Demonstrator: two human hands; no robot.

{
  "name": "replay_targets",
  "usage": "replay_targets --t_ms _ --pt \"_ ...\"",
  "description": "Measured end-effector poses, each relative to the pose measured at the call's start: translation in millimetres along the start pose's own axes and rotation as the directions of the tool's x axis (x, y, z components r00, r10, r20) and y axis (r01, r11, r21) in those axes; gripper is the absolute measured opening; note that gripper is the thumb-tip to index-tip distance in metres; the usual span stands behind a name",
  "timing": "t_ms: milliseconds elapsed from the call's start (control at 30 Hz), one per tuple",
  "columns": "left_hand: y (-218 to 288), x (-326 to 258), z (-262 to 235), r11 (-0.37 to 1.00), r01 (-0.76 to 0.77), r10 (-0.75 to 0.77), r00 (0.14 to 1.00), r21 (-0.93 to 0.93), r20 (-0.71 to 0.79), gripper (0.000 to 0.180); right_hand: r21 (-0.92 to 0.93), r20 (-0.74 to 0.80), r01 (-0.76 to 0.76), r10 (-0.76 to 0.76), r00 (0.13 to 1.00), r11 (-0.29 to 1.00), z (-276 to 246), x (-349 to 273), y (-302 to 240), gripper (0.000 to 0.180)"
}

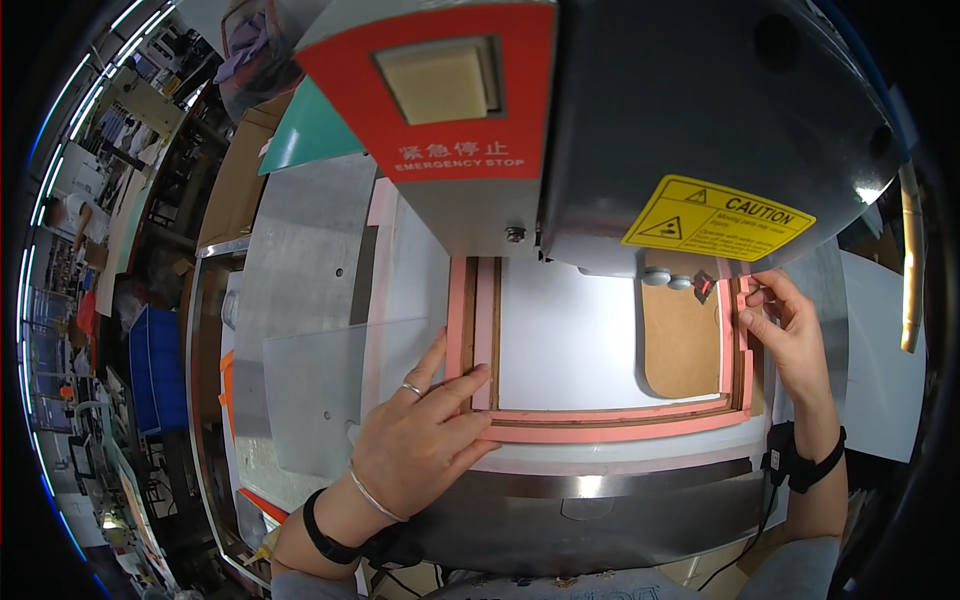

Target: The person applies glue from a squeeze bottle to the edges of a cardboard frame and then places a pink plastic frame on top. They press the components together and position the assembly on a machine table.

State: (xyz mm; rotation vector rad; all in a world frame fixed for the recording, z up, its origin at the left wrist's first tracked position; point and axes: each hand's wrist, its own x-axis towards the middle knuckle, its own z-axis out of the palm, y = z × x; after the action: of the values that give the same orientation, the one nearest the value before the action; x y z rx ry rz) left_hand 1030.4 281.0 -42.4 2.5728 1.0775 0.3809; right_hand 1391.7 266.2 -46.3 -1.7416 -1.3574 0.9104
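A rectangular frame edged in pink tape lies on the metal machine bed, under the machine head. White sheet shows inside it, and at its right a brown, round-ended flat piece rests on the white. My left hand lies over the frame's near left corner, fingers stretched out and apart, wearing a ring and a bracelet. At the right side bar, my right hand has its thumb and forefinger closed on the frame's edge. The frame's far end is hidden by the machine head.
Low over the frame hangs a dark machine head with a yellow warning label; beside it is a red panel with a pale square button. A clear plastic sheet lies left of the frame. A blue bin stands farther left.
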Motion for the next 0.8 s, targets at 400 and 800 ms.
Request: replay_targets --t_ms 400,800 --pt "1 1 3 1.000 0.001 -0.002 1.000 0.028 0.030 0.018 0.006 0.000 0.039 -0.039 0.999 0.999 0 0 3 0.046" --pt "19 -1 -22 0.999 0.049 -0.048 0.988 0.000 -0.146 0.027 -0.086 0.013 -0.045 0.046 0.999 0.995 -12 -14 -3 0.052"
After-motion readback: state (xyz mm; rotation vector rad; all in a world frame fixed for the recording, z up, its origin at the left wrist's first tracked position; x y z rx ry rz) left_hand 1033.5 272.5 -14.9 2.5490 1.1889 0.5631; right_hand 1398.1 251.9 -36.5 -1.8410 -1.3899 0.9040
